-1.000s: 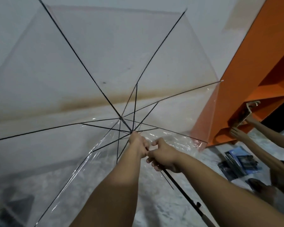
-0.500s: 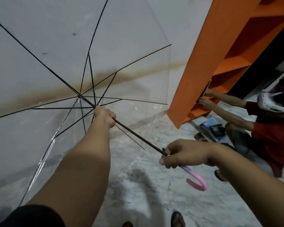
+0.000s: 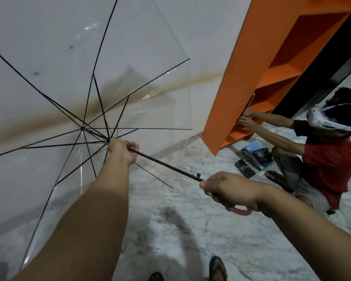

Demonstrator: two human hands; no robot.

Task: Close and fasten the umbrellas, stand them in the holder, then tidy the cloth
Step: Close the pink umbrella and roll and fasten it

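A clear plastic umbrella (image 3: 55,82) with black ribs is spread open in front of me, filling the left half of the view. Its dark shaft (image 3: 166,165) slants down to the right. My left hand (image 3: 123,149) is closed around the shaft at the runner, where the stretchers meet. My right hand (image 3: 229,189) grips the lower end of the shaft, and the pink curved handle (image 3: 242,211) shows under it. No holder or cloth is in sight.
An orange shelf unit (image 3: 257,74) stands at the right against the white wall. A person in a red shirt (image 3: 322,157) crouches beside it, hands on a shelf, with books (image 3: 255,157) on the marble floor (image 3: 190,230). My sandalled feet (image 3: 217,268) show at the bottom edge.
My right hand slid from beside the left hand down the shaft to the pink handle. The view swung right, bringing the crouching person into sight. The canopy stays open.
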